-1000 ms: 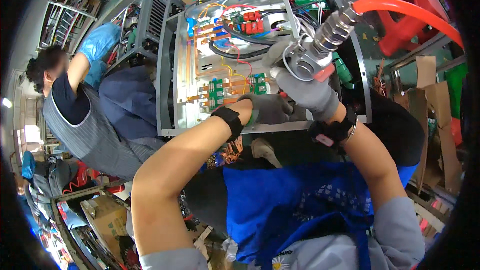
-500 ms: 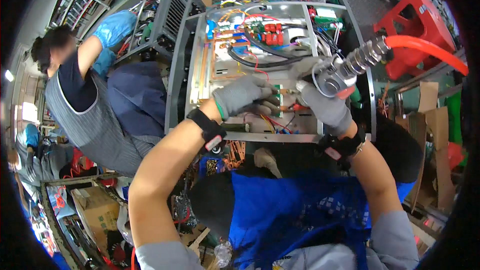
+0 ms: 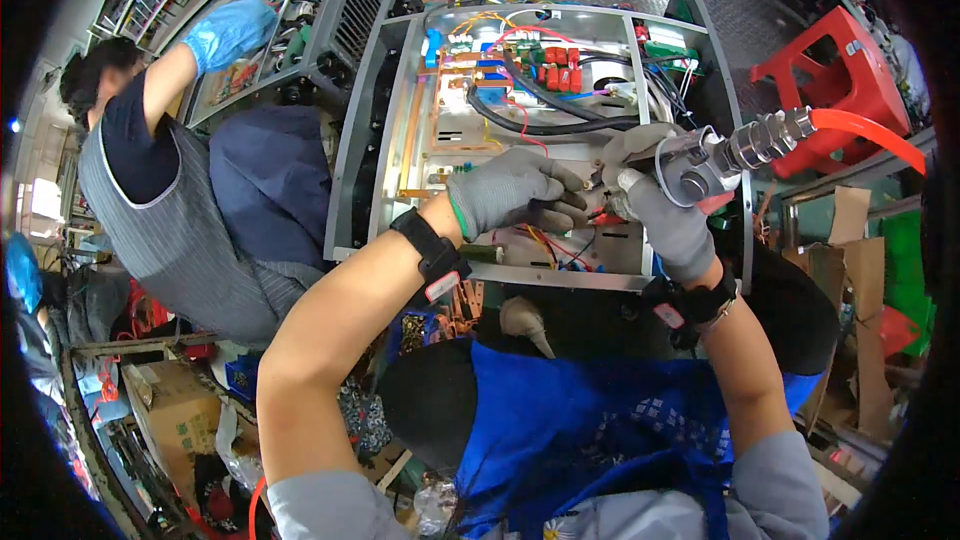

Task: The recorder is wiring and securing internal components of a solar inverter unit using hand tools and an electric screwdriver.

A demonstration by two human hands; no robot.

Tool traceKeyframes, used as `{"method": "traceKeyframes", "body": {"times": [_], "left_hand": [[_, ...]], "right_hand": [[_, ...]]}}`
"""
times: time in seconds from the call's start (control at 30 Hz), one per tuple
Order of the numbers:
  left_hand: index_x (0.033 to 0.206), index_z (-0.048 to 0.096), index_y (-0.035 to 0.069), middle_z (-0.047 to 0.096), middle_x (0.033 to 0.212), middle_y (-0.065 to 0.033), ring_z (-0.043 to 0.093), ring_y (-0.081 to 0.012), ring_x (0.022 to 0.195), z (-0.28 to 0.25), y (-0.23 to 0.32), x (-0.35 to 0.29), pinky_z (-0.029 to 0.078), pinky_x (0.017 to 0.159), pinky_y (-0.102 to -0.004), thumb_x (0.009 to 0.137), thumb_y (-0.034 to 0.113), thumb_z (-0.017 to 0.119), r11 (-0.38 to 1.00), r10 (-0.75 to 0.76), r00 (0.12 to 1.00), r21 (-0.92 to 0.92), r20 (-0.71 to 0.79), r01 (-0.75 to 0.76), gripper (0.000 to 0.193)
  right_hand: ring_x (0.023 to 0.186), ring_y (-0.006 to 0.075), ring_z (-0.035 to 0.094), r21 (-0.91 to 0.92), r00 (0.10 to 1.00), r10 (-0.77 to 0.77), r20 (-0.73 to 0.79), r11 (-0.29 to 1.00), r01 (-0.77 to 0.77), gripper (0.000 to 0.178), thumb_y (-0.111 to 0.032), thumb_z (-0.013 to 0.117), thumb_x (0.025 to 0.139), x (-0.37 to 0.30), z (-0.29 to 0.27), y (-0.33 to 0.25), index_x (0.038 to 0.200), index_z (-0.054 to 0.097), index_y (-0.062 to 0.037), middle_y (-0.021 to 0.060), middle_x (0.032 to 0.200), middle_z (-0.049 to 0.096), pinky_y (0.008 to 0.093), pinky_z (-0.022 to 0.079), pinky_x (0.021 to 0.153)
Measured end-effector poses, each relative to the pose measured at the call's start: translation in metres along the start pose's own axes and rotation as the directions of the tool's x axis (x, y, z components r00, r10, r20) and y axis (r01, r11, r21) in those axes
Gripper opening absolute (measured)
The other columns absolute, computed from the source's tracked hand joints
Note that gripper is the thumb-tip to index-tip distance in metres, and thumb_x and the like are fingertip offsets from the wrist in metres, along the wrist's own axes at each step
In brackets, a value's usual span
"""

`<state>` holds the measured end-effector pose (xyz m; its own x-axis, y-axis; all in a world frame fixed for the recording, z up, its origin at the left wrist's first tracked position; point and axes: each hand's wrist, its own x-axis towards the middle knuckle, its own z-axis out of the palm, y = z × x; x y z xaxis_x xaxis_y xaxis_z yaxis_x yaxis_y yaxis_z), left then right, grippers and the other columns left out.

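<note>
Driving a fastener, by the look of it: the pneumatic screwdriver (image 3: 700,165) sits low and right of centre inside the open metal chassis (image 3: 400,140), nose pointed down-left at the red and yellow wire bundle (image 3: 560,240) near the front rail. Orange air hose (image 3: 860,130) runs off its back end to the right, over toward the red plastic stool (image 3: 840,70).

Risk as I judge it: the tool tip is right beside those loose wires, so a slip off the fastener could nick insulation or wind a lead around the bit. The hose also loops across open space (a tug on it would pull the tool off line). Tip itself is hidden behind the gloves, so I can't tell whether it is seated.

Right hand (image 3: 665,225), grey glove, is clenched around the screwdriver body, full grip. Left hand (image 3: 520,195), grey glove, black wrist strap, is loosely curled with fingertips (image 3: 575,202) pressed in at the tool nose; I can't tell if it pinches a screw or only steadies.

Further out: copper busbars (image 3: 440,110) and red capacitors (image 3: 555,55) at the chassis back. On my left a co-worker in a grey apron reaches a blue-gloved hand (image 3: 230,30) over a neighbouring unit.
</note>
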<state>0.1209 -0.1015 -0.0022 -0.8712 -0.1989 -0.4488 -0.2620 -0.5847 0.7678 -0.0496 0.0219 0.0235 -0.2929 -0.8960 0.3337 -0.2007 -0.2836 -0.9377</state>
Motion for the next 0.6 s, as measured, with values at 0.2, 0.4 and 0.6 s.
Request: {"method": "traceKeyframes", "body": {"times": [0.2,0.4,0.6], "left_hand": [[0.109,0.053,-0.007,0.062,0.1,-0.018,0.064,-0.0264,0.092,0.016,0.021,0.003,0.055,0.069,-0.0257,0.093,0.021,0.048,0.986,-0.052,0.999,0.159,0.004,0.051,0.032],[0.1,0.061,-0.001,0.067,0.084,-0.0102,0.066,-0.0122,0.072,0.012,0.02,0.02,0.048,0.051,-0.0202,0.09,0.029,0.056,0.714,0.018,0.988,0.694,-0.154,0.095,0.032],[0.097,0.064,0.001,0.067,0.083,-0.0083,0.062,-0.0125,0.062,0.013,0.016,0.043,0.047,0.05,-0.0229,0.085,0.019,0.058,0.893,-0.05,0.985,0.435,-0.164,0.118,0.022]], "right_hand": [[0.073,0.0166,0.06,-0.147,0.999,-0.034,-0.004,0.989,0.033,0.017,0.001,0.062,0.073,0.001,-0.003,-0.003,0.089,0.061,-0.0022,0.0067,0.083,0.063,0.0299,0.049,0.065],[0.073,0.018,0.06,-0.219,0.994,-0.108,0.0,0.97,0.105,0.016,0.001,0.062,0.072,0.0,-0.003,0.008,0.088,0.061,-0.0027,0.007,0.082,0.062,0.0303,0.048,0.065],[0.073,0.018,0.06,-0.065,0.999,-0.038,-0.019,0.997,0.036,0.018,0.003,0.06,0.072,0.004,-0.004,-0.01,0.089,0.059,-0.0027,0.0075,0.082,0.062,0.0292,0.048,0.065]]}}
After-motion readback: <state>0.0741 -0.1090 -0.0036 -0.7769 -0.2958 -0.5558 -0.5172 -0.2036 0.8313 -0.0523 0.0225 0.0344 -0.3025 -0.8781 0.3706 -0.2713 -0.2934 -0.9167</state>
